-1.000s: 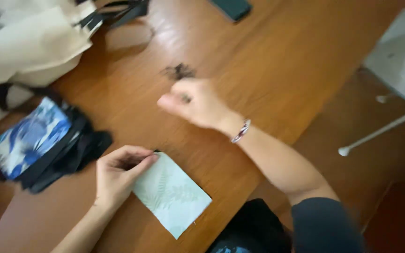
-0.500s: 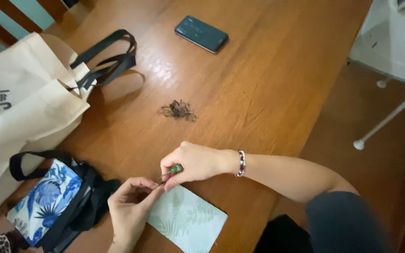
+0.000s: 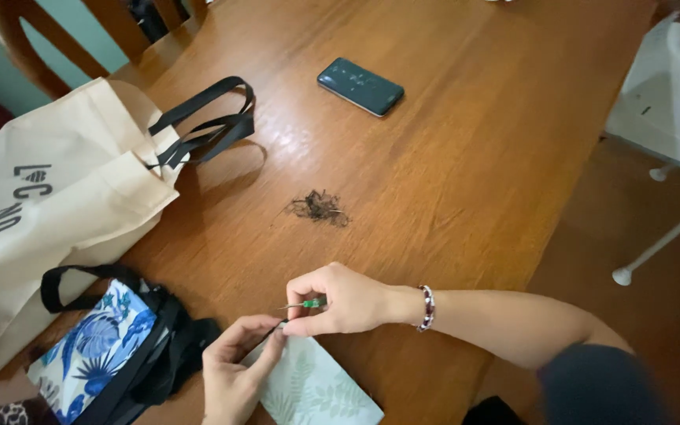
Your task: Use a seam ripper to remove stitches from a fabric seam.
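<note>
Small green-handled tool (image 3: 311,303) with thin metal tip, pinched in right hand (image 3: 340,299) between thumb and fingers, tip pointing left. It sits just above the top corner of a pale green leaf-print pouch (image 3: 316,389) lying on the counter (image 3: 450,157) at the near edge. Right grip closed tight on the tool. Left hand (image 3: 234,370) pinches the pouch's top corner, fingers closed on it, touching right-hand fingertips. Beaded bracelet (image 3: 426,307) on right wrist.

Left of the hands: black bag (image 3: 159,354) with blue-white floral pouch (image 3: 92,350) on it, near-left. Above that, cream tote bag (image 3: 49,205) with black handles and dark print, flat on its side, far-left. Small dark tangle of thread (image 3: 319,208) mid-counter, well apart from hands. Dark phone (image 3: 360,86) face up, far centre. Wooden chair (image 3: 57,39) far left; white stand (image 3: 663,118) on floor, right.

Versus half a second earlier: hands, tool and pouch hold much the same pose, tool at the pouch corner then too.
</note>
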